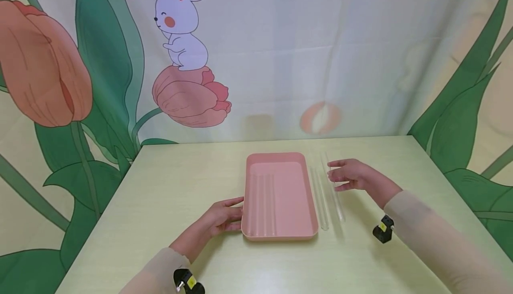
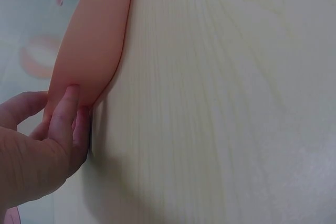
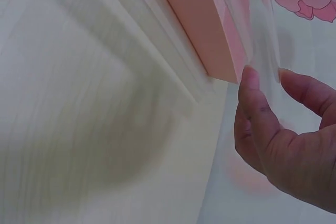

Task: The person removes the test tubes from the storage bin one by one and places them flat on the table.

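My left hand (image 1: 220,217) touches the left side of a shallow pink tray (image 1: 296,196). Its fingertips rest on the outer wall of the tray (image 2: 94,30) in the left wrist view. Inside the tray, several clear tubes (image 1: 262,205) lie side by side along its left part. My right hand (image 1: 350,176) is to the right of the tray, pinching a clear test tube (image 1: 338,207) between thumb and fingers. The same test tube (image 3: 275,45) appears blurred in the right wrist view. More clear glass (image 1: 320,205) lies along the tray's right side, too transparent to count surely.
The pale wooden table (image 1: 180,182) carries the tray near its middle. Behind it hangs a printed cloth (image 1: 272,62) with tulips and a rabbit. A small black device (image 1: 383,229) sits by the right sleeve, another black device (image 1: 188,281) by the left.
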The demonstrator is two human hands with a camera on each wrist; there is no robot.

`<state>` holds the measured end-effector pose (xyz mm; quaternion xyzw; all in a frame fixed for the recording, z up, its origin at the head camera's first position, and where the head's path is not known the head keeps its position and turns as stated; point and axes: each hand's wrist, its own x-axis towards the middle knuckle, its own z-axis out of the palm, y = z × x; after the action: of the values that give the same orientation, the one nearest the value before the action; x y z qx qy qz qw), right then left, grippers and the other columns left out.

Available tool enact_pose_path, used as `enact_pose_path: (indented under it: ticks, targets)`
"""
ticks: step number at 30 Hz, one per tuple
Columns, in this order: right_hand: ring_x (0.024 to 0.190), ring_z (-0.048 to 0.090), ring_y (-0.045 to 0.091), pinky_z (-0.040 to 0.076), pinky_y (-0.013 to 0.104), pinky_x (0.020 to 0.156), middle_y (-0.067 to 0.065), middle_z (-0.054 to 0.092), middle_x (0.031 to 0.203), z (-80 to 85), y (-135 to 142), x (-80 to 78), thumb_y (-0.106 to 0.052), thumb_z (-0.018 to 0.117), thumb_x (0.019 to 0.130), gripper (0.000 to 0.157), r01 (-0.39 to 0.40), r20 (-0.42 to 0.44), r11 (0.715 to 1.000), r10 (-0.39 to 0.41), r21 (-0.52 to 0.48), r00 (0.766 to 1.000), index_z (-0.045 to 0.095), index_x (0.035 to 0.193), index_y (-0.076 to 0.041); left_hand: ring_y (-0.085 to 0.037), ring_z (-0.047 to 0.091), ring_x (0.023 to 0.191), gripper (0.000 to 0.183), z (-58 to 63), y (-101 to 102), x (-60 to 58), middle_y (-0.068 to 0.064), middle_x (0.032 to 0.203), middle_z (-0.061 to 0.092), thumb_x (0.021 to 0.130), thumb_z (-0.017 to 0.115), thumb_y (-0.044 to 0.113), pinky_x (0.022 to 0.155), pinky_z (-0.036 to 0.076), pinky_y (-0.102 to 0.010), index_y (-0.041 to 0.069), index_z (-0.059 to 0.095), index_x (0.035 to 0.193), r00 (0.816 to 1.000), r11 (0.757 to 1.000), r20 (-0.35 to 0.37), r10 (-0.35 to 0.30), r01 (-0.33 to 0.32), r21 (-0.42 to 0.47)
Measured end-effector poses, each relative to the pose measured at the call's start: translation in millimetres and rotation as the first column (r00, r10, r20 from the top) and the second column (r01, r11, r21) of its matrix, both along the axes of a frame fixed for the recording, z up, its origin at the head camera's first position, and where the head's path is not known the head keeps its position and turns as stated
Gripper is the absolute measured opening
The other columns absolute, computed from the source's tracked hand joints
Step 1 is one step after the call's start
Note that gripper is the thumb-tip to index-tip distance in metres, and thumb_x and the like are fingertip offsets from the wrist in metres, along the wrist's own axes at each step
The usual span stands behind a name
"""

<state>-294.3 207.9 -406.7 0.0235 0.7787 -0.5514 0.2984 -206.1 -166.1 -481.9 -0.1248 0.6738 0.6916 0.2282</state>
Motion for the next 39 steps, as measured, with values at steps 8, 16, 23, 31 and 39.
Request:
enact_pose_path:
  ticks: [8,16,23,31,39]
  targets:
    - [0.092,0.060,0.007,0.063,0.027,0.078,0.010,0.061,0.120,-18.6,2,-3.5,-0.009,0.053,0.104,0.065,0.010,-0.006,1.000,-0.010,0.008,1.000,0.022,0.159,0.007,-0.015,0.072,0.097,0.057,-1.6,0,-0.4,-0.023,0.148,0.057,0.098,0.060,0.001,0.075,0.065,-0.031,0.003,0.046,0.153,1.000,1.000,0.001,0.003,-0.003,0.012]
    - [0.089,0.060,0.010,0.064,0.028,0.076,0.001,0.061,0.101,-33.8,0,-8.3,-0.007,0.055,0.103,0.064,0.068,0.023,0.997,-0.069,0.036,0.997,0.025,0.158,0.006,-0.016,0.072,0.097,0.055,-1.7,0,-1.9,-0.022,0.147,0.058,0.099,0.061,0.003,0.076,0.066,-0.033,0.005,0.048,0.152,1.000,1.000,0.010,0.019,-0.019,-0.004]
    - [0.083,0.057,0.009,0.063,0.025,0.073,-0.002,0.059,0.091,-45.4,1,-14.3,-0.006,0.055,0.103,0.063,0.086,0.038,0.996,-0.087,0.031,0.996,0.026,0.158,0.006,-0.017,0.073,0.096,0.054,-2.2,1,-2.7,-0.021,0.146,0.060,0.099,0.062,0.003,0.075,0.066,-0.032,0.005,0.049,0.151,0.999,1.000,0.016,0.028,-0.028,-0.002]
    - [0.075,0.055,0.007,0.062,0.024,0.070,-0.002,0.057,0.087,-55.6,2,-16.1,-0.003,0.055,0.102,0.065,0.071,0.034,0.997,-0.072,0.026,0.997,0.024,0.158,0.008,-0.016,0.073,0.096,0.054,-1.7,1,-1.7,-0.022,0.146,0.060,0.099,0.061,0.003,0.076,0.066,-0.033,0.005,0.049,0.151,1.000,1.000,0.018,0.024,-0.024,-0.005]
    - [0.075,0.052,0.008,0.062,0.024,0.067,-0.001,0.054,0.085,-61.2,-3,-16.8,-0.001,0.056,0.101,0.065,0.091,0.055,0.995,-0.092,0.027,0.994,0.025,0.157,0.009,-0.016,0.073,0.097,0.055,-1.2,0,0.7,-0.022,0.147,0.058,0.100,0.060,0.003,0.076,0.066,-0.033,0.004,0.047,0.153,1.000,1.000,0.011,0.016,-0.016,-0.003]
